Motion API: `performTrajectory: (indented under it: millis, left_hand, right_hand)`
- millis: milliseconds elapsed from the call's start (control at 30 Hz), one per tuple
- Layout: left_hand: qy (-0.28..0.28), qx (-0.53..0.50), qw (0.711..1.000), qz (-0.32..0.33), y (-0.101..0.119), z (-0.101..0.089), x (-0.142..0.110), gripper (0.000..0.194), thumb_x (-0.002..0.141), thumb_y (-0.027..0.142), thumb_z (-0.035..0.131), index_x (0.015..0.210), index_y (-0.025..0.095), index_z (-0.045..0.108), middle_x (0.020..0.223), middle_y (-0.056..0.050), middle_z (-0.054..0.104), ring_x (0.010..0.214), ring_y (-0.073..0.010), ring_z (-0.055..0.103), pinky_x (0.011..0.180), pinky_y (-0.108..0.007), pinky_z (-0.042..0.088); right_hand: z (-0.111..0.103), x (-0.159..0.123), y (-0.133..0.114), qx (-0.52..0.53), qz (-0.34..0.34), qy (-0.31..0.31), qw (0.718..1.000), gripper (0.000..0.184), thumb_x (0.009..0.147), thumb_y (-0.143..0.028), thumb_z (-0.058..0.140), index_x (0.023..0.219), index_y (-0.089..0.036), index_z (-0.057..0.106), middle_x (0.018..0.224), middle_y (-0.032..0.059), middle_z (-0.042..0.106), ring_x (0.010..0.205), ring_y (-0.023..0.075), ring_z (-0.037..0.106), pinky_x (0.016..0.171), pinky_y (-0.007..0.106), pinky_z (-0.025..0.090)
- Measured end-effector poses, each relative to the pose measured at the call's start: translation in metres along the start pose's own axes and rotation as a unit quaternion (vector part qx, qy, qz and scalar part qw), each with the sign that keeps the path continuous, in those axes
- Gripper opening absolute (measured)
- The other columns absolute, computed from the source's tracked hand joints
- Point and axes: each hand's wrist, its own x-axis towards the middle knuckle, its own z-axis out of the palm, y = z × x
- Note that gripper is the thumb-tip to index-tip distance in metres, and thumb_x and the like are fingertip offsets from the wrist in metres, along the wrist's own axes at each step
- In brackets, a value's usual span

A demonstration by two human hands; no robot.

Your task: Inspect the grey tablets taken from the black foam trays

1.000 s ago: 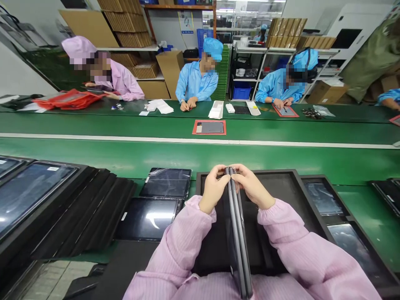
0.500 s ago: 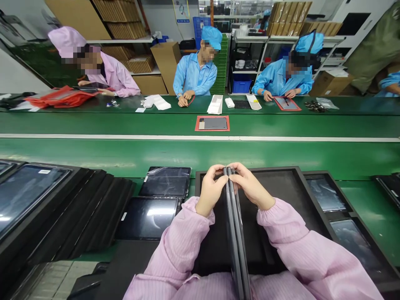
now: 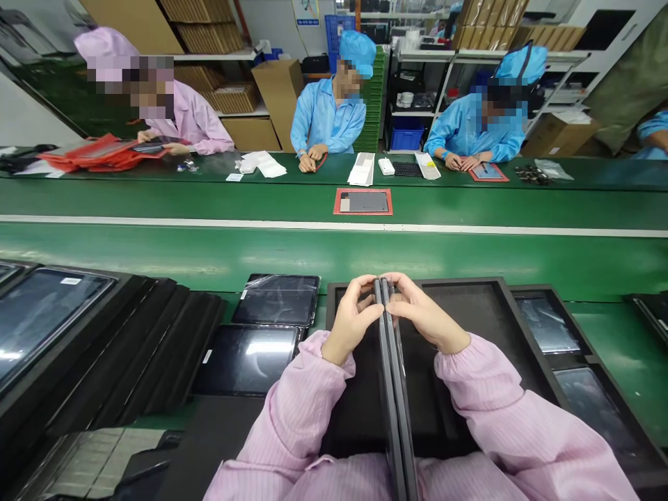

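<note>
Two thin dark tablets stand on edge, pressed face to face, running from my lap toward the conveyor. My left hand pinches their far end from the left, fingers curled on the edge. My right hand grips the same end from the right, fingers bent over the top corner. Both wrists wear pink sleeves. Under the tablets lies an empty black tray.
Black trays with screens are stacked at left. Two film-covered tablets lie beside them. More trays sit at right. A red-framed panel rides the green belt. Three people work across it.
My hands stay on the tablets' far end, fingers shifting slightly. The red-framed panel on the belt has drifted right. The view tilted a little.
</note>
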Motion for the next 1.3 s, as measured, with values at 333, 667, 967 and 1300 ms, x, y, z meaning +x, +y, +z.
performTrajectory:
  millis: [333, 667, 967, 1300]
  left_hand:
    - [-0.001, 0.0, 1.0, -0.004, 0.004, 0.003, -0.001, 0.039, 0.054, 0.021, 0.062, 0.092, 0.02, 0.055, 0.095, -0.004, 0.059, 0.102, -0.0241, 0.055, 0.089, -0.039, 0.044]
    - [-0.042, -0.004, 0.999, 0.015, -0.006, -0.003, -0.002, 0.052, 0.053, 0.022, 0.066, 0.104, 0.021, 0.052, 0.11, -0.007, 0.055, 0.115, -0.0265, 0.049, 0.095, -0.039, 0.041]
    - [-0.04, 0.043, 0.997, 0.056, -0.014, -0.005, -0.004, 0.053, 0.062, 0.027, 0.064, 0.113, 0.022, 0.052, 0.124, -0.01, 0.053, 0.122, -0.0262, 0.047, 0.099, -0.038, 0.041]
    - [0.006, 0.121, 0.987, 0.108, -0.02, 0.001, -0.009, 0.053, 0.072, 0.036, 0.061, 0.121, 0.019, 0.054, 0.136, -0.01, 0.048, 0.13, -0.0263, 0.039, 0.111, -0.037, 0.027]
  right_hand:
    - [0.002, -0.001, 0.001, 0.005, -0.002, 0.002, 1.0, 0.044, 0.059, -0.022, 0.063, 0.1, -0.023, 0.048, 0.074, -0.0037, 0.052, 0.057, 0.0106, 0.049, 0.048, 0.023, 0.042]
    - [-0.001, -0.006, -0.002, -0.015, -0.005, -0.025, 1.0, 0.055, 0.06, -0.022, 0.066, 0.11, -0.023, 0.044, 0.076, -0.0043, 0.053, 0.056, 0.0103, 0.048, 0.053, 0.025, 0.043]
    - [0.002, -0.013, -0.001, -0.038, -0.014, 0.038, 0.998, 0.061, 0.063, -0.019, 0.064, 0.122, -0.022, 0.047, 0.07, -0.0049, 0.054, 0.059, 0.0122, 0.05, 0.059, 0.028, 0.045]
    - [0.015, -0.019, 0.01, -0.103, -0.086, 0.129, 0.983, 0.056, 0.072, -0.025, 0.056, 0.127, -0.021, 0.048, 0.087, 0.001, 0.061, 0.068, 0.0152, 0.052, 0.068, 0.032, 0.048]
